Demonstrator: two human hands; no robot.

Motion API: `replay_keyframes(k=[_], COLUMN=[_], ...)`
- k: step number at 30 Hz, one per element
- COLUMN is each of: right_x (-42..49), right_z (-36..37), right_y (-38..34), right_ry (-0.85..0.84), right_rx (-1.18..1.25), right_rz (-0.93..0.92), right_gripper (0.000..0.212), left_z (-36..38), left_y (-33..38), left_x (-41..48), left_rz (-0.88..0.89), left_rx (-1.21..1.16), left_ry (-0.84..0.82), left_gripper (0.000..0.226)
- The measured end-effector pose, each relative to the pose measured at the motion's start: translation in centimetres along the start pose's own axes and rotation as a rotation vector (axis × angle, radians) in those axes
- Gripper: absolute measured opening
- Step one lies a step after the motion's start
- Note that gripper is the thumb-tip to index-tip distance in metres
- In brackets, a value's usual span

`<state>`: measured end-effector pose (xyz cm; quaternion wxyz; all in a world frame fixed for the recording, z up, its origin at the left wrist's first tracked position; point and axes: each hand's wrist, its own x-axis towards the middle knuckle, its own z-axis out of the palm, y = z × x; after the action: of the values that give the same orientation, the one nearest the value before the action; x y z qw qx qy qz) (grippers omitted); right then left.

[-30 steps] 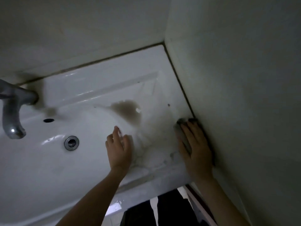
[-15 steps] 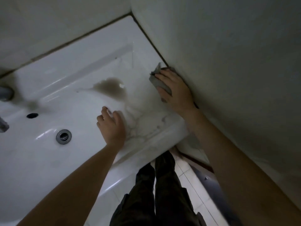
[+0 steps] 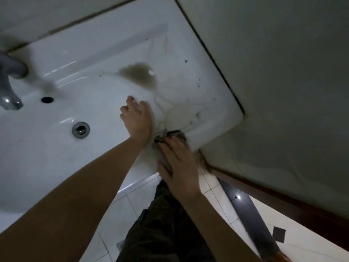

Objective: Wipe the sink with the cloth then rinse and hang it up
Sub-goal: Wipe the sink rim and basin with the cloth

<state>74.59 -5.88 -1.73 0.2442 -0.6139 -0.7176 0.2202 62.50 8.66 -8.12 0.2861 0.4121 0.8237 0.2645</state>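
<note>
The white sink [image 3: 204,76] fills the upper left, set into a wall corner. A brown puddle [image 3: 140,74] and grey streaks lie on its right ledge. My right hand [image 3: 179,163] presses a dark grey cloth [image 3: 174,135] flat on the sink's front rim near the right corner; most of the cloth is hidden under the fingers. My left hand [image 3: 137,119] rests with relaxed fingers on the basin's inner slope, just left of the cloth.
A metal tap [image 3: 9,86] stands at the far left, above the overflow hole [image 3: 47,99] and the drain [image 3: 80,129]. The side wall [image 3: 283,82] runs close along the sink's right edge. Below are my dark trousers [image 3: 162,227] and a tiled floor [image 3: 213,188].
My right hand has slid the cloth from the ledge beside the side wall down to the front rim. My left hand stays at the same spot on the basin.
</note>
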Motion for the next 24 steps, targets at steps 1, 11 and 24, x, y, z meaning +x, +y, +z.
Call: replay_keyframes(k=[1, 11, 24], right_x=[-0.5, 4.3, 2.6], right_z=[0.3, -7.8, -5.3], right_y=[-0.2, 10.9, 8.3], right_ry=[-0.043, 0.148, -0.046], right_rx=[0.022, -0.101, -0.106], right_rz=[-0.065, 0.101, -0.159], right_gripper=[0.042, 0.039, 0.043], left_z=[0.1, 0.7, 0.4], left_y=[-0.1, -0.2, -0.1], left_x=[0.1, 0.6, 0.2], left_rz=[0.014, 0.031, 0.071], left_rx=[0.007, 0.057, 0.077], left_ry=[-0.001, 0.003, 0.007], left_gripper=[0.050, 0.043, 0.038])
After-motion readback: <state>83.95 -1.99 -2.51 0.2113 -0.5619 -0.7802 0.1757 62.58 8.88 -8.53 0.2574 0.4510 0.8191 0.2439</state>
